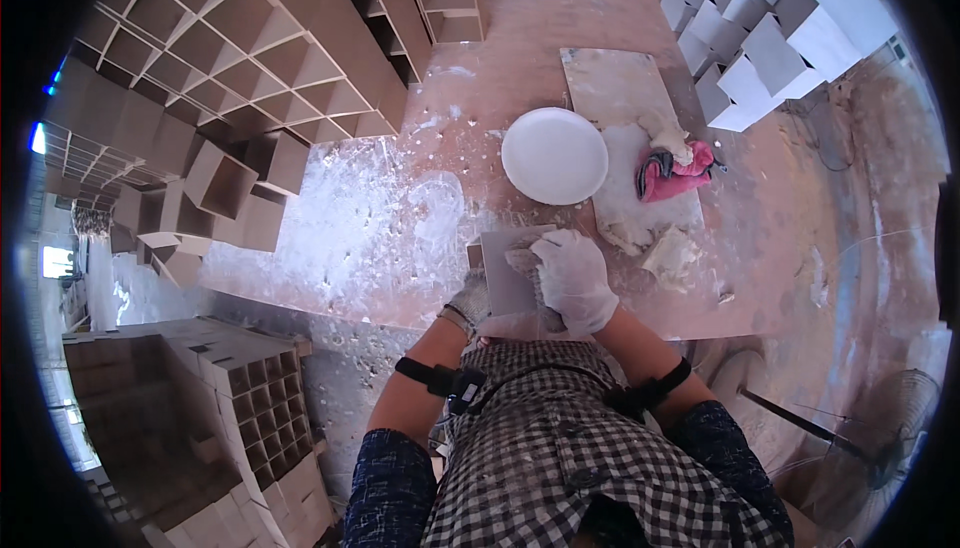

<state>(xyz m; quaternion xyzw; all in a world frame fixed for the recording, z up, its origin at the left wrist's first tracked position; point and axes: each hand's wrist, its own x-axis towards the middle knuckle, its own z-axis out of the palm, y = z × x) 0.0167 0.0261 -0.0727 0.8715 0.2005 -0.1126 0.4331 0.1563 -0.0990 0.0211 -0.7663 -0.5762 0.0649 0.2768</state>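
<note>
Close to my body, a small box with a flat grey face (pixel 505 283) is tilted between my hands at the near edge of the work table. My left hand (pixel 470 300), in a pale glove, is closed around the box's left side; its fingertips are partly hidden. Over the right part of the grey face lies my right hand (pixel 577 283), in a white glove, with its fingers curled on a rough grey-brown wad that I cannot identify. Just beyond the hands sits a round white dish (pixel 555 156).
A pale board (pixel 615 83) lies beyond the dish, with a pink and dark cloth (pixel 675 178) and crumpled scraps (pixel 672 258) nearby. Brown open boxes (pixel 220 183) and compartment stacks (pixel 265 53) fill the left. White boxes (pixel 765 33) stand far right; a fan (pixel 895 438) is near right.
</note>
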